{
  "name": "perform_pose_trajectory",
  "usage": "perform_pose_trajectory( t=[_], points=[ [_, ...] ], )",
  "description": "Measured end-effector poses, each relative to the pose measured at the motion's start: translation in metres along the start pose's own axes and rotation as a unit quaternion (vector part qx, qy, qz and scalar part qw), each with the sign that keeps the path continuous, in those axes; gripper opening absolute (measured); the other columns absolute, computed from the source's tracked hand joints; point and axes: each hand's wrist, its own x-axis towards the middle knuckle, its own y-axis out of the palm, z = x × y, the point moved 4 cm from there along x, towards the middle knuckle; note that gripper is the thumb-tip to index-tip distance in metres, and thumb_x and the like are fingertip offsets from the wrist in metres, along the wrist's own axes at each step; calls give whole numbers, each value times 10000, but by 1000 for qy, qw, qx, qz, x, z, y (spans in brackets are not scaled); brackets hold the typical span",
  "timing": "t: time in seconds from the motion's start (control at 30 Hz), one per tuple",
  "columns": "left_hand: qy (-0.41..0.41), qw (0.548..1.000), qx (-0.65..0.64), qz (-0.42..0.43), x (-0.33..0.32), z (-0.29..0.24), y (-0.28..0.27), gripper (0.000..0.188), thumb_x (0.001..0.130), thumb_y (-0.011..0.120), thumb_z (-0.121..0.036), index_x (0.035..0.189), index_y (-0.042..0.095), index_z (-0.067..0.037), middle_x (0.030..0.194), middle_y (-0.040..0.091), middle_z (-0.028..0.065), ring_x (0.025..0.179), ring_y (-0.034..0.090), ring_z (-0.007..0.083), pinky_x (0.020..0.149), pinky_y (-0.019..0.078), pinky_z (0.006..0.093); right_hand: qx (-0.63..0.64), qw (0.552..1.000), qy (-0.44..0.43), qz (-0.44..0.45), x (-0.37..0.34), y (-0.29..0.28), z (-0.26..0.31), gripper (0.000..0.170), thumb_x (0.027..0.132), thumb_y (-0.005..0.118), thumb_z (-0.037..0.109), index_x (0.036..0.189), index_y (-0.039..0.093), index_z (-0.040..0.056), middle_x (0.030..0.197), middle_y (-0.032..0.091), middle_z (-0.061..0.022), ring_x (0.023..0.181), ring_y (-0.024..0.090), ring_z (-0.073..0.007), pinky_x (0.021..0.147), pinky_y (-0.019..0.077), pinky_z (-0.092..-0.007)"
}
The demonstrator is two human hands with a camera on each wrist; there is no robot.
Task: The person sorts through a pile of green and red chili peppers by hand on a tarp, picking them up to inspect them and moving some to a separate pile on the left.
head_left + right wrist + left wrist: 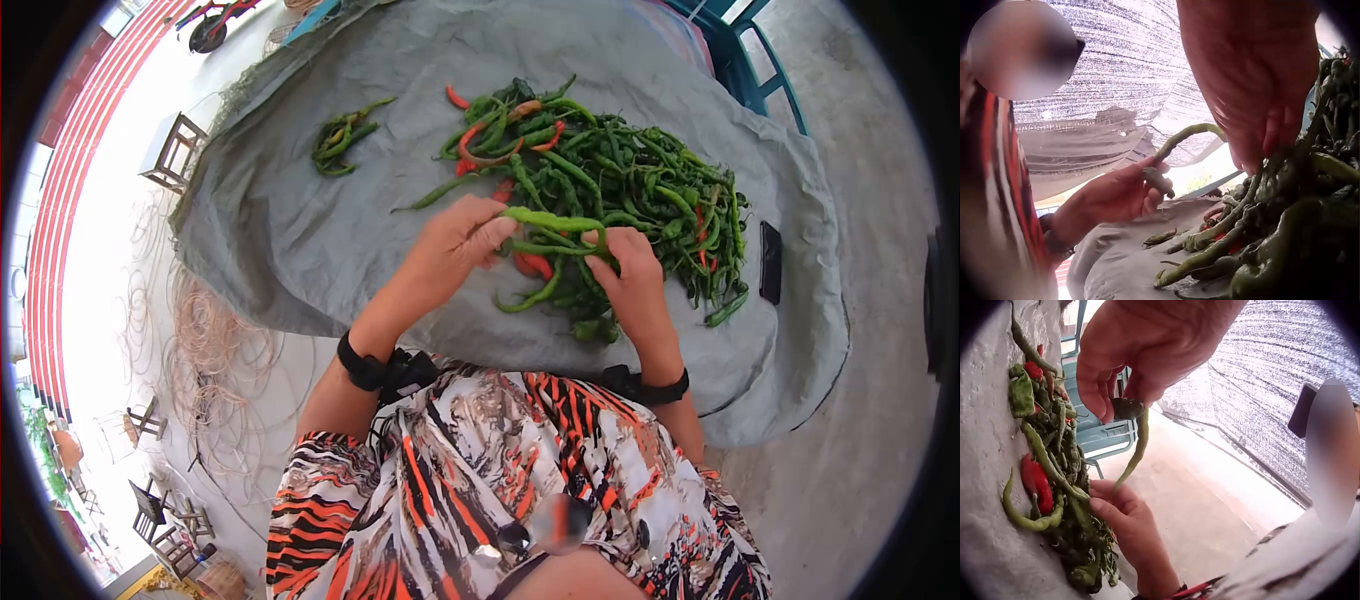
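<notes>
The long, slender, pale-green pepper (560, 220) was stretched between the person's two hands, above the near-left part of the heap. The left hand (440, 255) pinched one end between thumb and fingers, and in the same grasp had a short, dark-green, wrinkled pepper piece (1127, 408). The right hand (632, 285) pinched at the other end, thumb against fingers. The hands were apart, joined only by what they held. Another slim green pepper lay just below the pale one, close to both hands; I could not tell which fingers bore it.

From where I stood, this called for a light touch: such a thin, bending pod would probably snap or bruise if pulled taut, so a soft pinch near each end, with some slack between, seemed best. The left fingers had two things to mind, and a loose thumb there could have let the dark piece slip.

Beneath lay the large, tangled heap of green peppers (640, 190), with glossy red peppers (535, 265) among them. Low, unhurried wrists would have spared snagging its stems. Well to the left, a small cluster of thin green peppers (345, 140) sat apart on the creased grey cloth (290, 235). A flat black oblong object (770, 262) lay beyond the heap's right edge.
</notes>
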Motion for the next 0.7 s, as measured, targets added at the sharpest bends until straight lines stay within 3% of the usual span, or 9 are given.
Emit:
perform_pose_trajectory(
  t=[0.13,0.17,0.27,0.37,0.47,0.57,0.7],
  points=[
    [42,997,-31,-65,25,0,-7,336,1022,593,-248,1248,596,1,1122,612,60,903,611,117,784,534,280,-57,998,-33,13,4,3,-3,279,830,695,-18,1099,688,56,1023,656,-108,959,627,-265,845,506,-352],
    [50,994,-40,-86,27,0,-8,359,1008,618,-244,1267,583,2,1155,610,73,913,616,123,795,533,283,9,1000,1,4,5,1,-4,291,831,692,-25,1110,685,58,1011,653,-89,930,627,-233,835,506,-334],
    [76,952,137,-262,25,-3,-10,456,922,719,-223,1297,565,-16,1245,570,120,994,629,177,831,526,312,187,978,91,-20,8,-7,-3,327,839,681,-46,1147,673,62,983,640,-32,864,617,-138,810,501,-277],
    [153,886,359,-251,9,-13,4,532,828,784,-203,1296,583,-51,1287,520,158,1052,621,250,860,517,349,326,937,127,-26,10,-24,-8,340,877,682,-44,1199,644,61,979,622,21,882,584,-52,799,476,-205],
    [239,927,283,-57,2,-9,38,460,829,764,-176,1256,617,-90,1173,576,130,1033,604,300,852,509,377,405,907,117,-26,13,-29,-2,312,898,688,-24,1199,636,44,971,621,20,884,584,-53,794,470,-192],
    [216,914,344,-4,3,10,54,361,856,730,-152,1200,643,-90,1066,615,109,969,606,316,811,505,378,425,899,96,-34,16,-30,12,298,910,689,-11,1199,632,38,966,618,27,877,586,-56,797,469,-198],
    [169,945,278,-39,3,11,50,289,894,694,-150,1170,649,-76,999,626,109,918,614,321,762,500,381,419,903,75,-53,13,-33,7,298,919,689,30,1210,627,39,1025,622,4,944,583,-70,826,471,-222]
  ],
)
